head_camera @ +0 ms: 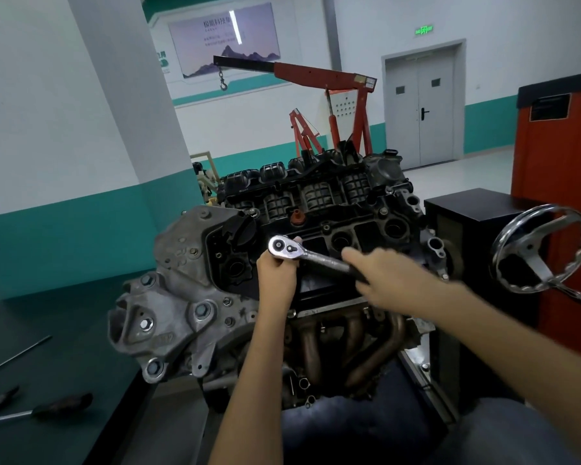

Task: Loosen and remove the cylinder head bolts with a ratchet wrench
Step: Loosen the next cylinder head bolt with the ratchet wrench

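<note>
A chrome ratchet wrench [311, 256] lies across the near edge of the black cylinder head cover [319, 213] of an engine on a stand. Its round head [284, 248] points left. My left hand [277, 275] grips the wrench just under that head, fingers curled round the part below it. My right hand [378, 276] holds the dark handle end of the wrench and is blurred, with the forefinger stretched out along it. The bolt and the socket under the wrench head are hidden by my left hand.
The grey timing cover [182, 290] faces left and rusty exhaust pipes [349, 344] hang below the head. A chrome handwheel [544, 250] sticks out at the right by an orange cabinet [564, 182]. Screwdrivers [37, 411] lie on the dark bench at the left. A red engine crane [332, 95] stands behind.
</note>
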Demonstrator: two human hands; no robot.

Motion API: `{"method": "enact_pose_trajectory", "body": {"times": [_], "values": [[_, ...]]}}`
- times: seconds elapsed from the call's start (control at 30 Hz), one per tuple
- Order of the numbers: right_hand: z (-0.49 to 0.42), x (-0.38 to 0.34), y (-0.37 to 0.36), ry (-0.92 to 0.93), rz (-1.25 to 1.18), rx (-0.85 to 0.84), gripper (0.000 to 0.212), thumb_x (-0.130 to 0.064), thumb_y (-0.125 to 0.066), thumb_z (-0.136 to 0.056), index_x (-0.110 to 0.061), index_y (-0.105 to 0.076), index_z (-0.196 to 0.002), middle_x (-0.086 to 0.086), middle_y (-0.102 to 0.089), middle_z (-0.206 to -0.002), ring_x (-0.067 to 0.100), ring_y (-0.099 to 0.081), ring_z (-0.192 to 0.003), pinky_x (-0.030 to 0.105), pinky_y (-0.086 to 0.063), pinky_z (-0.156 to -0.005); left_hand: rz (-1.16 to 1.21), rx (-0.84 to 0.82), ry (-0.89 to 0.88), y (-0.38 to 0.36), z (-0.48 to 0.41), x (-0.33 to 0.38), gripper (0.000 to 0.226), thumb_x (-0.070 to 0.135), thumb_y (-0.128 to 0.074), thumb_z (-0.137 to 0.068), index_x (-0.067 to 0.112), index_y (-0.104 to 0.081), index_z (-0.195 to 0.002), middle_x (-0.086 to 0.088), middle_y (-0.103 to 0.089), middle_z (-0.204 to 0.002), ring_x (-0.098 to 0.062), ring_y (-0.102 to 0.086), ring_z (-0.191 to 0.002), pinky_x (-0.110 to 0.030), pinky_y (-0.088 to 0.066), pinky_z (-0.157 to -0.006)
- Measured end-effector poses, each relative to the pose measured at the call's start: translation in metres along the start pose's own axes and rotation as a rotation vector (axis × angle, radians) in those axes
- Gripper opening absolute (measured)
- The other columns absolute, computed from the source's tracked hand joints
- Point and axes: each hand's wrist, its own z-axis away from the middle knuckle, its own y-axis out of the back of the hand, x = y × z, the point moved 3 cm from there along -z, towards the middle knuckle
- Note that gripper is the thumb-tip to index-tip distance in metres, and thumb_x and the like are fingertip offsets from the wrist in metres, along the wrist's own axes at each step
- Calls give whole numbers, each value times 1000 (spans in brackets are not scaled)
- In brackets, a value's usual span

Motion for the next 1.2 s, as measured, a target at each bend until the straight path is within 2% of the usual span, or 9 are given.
{"method": "enact_pose_trajectory", "body": {"times": [0.23, 0.4, 0.5, 0.63, 0.77, 0.9, 0.97, 1.07, 1.2], "values": [[26, -114, -81, -323, -856, 121, 22, -9, -50, -87, -21, -39, -103, 2, -54, -75, 13, -56, -63, 28, -50, -57, -128, 8, -56, -2, -4, 6, 44, 23, -59, -95, -9, -42, -69, -12, -40, -68, -15, -34, -61, -18, -29, -51], [25, -45, -51, -165, -558, -23, 25, -11, -53, -83, -18, -45, -106, -4, -44, -68, 7, -45, -53, 20, -35, -49, -54, -93, 15, 0, -7, 2, 46, 20, -63, -92, 24, -42, -52, 8, -40, -55, -7, -36, -55, -20, -33, -55], [2, 13, -1, 4, -184, -142, 28, -14, -57, -87, -24, -47, -110, -9, -46, -67, 9, -53, -53, 12, -35, -44, -117, -114, -23, -2, -8, 6, 39, 11, -62, -90, 31, -63, -56, 15, -57, -58, 2, -50, -61, -16, -40, -62], [-32, 25, 33, 133, 171, -88, 36, -20, -54, -90, -26, -41, -123, -9, -43, -70, 18, -54, -65, 29, -43, -59, -127, -78, -26, 3, -4, 8, 35, 9, -56, -88, 30, -64, -61, 13, -54, -59, -1, -45, -60, -22, -39, -61], [12, -1, -8, -84, -166, -4, 23, -19, -57, -84, -25, -42, -101, 0, -49, -69, 27, -59, -66, 35, -48, -58, -61, -46, -23, -2, 2, 7, 41, 8, -58, -92, 27, -57, -55, 12, -50, -57, -3, -44, -58, -18, -37, -60], [35, -64, -60, -265, -690, 96, 24, -10, -56, -85, -24, -38, -88, 0, -49, -64, 11, -49, -51, 17, -40, -44, -45, -20, -12, -8, 1, 4, 43, 24, -61, -95, -1, -44, -64, -7, -42, -64, -10, -37, -60, -19, -32, -54], [31, -90, -74, -288, -805, 139, 22, -6, -54, -86, -21, -39, -90, 1, -50, -63, 9, -50, -49, 20, -43, -45, -98, -1, -9, -5, -4, 3, 44, 25, -61, -94, -3, -44, -66, -10, -43, -64, -8, -36, -55, -14, -31, -49], [28, -90, -74, -287, -833, 100, 19, -4, -52, -84, -19, -42, -93, 2, -48, -63, 7, -47, -47, 18, -41, -45, -129, -7, -5, -4, -7, 1, 43, 24, -62, -94, 8, -40, -61, -3, -43, -58, -4, -35, -48, -11, -31, -48], [21, -21, -32, -122, -504, -67, 33, -8, -57, -84, -18, -50, -114, 1, -50, -71, 9, -48, -52, 16, -38, -48, -79, -77, 14, -3, -9, 1, 40, 15, -61, -92, 22, -52, -54, 7, -46, -57, -6, -41, -61, -20, -36, -59]]}}
